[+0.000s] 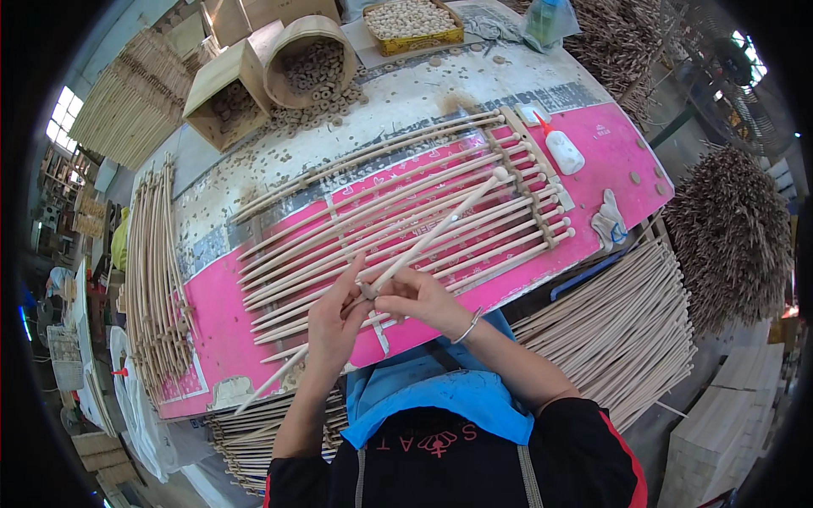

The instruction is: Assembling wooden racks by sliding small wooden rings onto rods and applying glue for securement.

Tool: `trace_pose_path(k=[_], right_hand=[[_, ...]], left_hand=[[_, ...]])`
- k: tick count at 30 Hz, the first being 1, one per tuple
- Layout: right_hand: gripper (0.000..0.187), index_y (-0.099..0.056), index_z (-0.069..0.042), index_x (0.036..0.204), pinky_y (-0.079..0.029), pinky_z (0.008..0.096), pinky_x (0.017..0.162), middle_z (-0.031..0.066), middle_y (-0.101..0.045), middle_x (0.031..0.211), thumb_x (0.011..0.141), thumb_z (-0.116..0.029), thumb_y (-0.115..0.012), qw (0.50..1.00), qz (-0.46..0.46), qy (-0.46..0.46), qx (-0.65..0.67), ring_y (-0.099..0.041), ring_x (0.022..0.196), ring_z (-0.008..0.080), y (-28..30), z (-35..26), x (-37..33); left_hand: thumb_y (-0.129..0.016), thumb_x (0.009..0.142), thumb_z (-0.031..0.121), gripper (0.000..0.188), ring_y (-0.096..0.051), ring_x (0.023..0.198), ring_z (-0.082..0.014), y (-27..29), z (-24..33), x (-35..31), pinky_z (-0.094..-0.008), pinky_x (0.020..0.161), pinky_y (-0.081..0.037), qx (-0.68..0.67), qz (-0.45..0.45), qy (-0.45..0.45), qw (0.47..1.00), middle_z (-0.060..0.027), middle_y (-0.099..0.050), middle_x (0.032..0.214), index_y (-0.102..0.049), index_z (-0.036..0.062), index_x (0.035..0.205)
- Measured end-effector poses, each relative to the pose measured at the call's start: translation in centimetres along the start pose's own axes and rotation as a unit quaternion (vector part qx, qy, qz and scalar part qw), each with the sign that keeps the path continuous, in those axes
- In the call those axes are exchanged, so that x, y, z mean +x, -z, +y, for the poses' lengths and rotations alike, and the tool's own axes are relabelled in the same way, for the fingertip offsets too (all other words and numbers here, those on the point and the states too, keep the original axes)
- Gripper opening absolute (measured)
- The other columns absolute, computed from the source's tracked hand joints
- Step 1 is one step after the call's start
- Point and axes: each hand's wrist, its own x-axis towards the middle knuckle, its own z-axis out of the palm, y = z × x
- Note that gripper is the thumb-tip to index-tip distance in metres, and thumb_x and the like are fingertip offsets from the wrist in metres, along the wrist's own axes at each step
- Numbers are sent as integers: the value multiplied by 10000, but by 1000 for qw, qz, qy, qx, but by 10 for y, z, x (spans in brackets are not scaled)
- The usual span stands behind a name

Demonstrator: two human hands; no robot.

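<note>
A wooden stick with a ball on its end (pixel 440 227) slants across the table between my hands. Around it, where my fingers meet, sits a small wooden ring (pixel 368 290). My left hand (pixel 334 317) is closed with its fingertips at this ring, index finger reaching forward. My right hand (pixel 423 300) grips the stick just beside the ring; its fingers partly hide the hold. Beneath and beyond my hands lies a row of similar ball-ended sticks (pixel 364 224), with rings (pixel 538 207) near their ball ends, close to a wooden strip (pixel 555 182).
A glue bottle (pixel 566 152) and a glove (pixel 608 222) lie at the right. Loose rings spill from a round tub (pixel 309 63) and a wooden box (pixel 224 102). A yellow tray (pixel 415 42) holds balls. Finished-looking sticks (pixel 152 279) lie left; bundled rods (pixel 610 330) lie right.
</note>
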Motion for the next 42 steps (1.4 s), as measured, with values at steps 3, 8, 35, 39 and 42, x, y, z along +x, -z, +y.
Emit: trace_pose_path(k=[3,8,35,39,42], right_hand=[[306,-666,-53,1245,-545,224,648,6,-703,918,983,-199,-726,999,25,8,43,-658,761,64,-3,-5,0],[254,-696,2,1211,-557,225,675,19,-688,882,987,-116,-700,988,119,64,70,-655,749,73,28,-31,-1],[335,-647,-16,1262,-521,233,650,26,-677,887,991,-198,-723,985,125,87,84,-627,710,86,81,-47,-14],[331,-640,-13,1267,-523,228,634,18,-676,886,993,-182,-717,980,184,62,47,-625,706,80,93,-34,-10],[320,-636,-16,1273,-507,197,580,6,-664,874,994,-155,-708,977,199,65,42,-612,682,62,97,-34,-7]], left_hand=[[-697,892,-73,595,-738,994,-209,-2,1,-5,-328,864,-573,8,6,-86,996,-162,-747,1132,-601,80,1459],[-692,928,-26,487,-736,972,-226,7,-1,-17,-314,858,-559,36,8,-5,999,-156,-740,1102,-637,49,1406],[-639,967,-10,330,-665,781,-202,7,0,-1,-291,700,-508,71,7,-65,995,-117,-653,885,-714,23,1287],[-647,963,-15,332,-702,825,-206,5,4,11,-293,723,-528,90,3,-77,993,-120,-665,900,-715,26,1285],[-649,964,-14,330,-725,863,-210,6,4,20,-294,755,-547,112,-25,-43,992,-128,-692,943,-716,25,1284]])
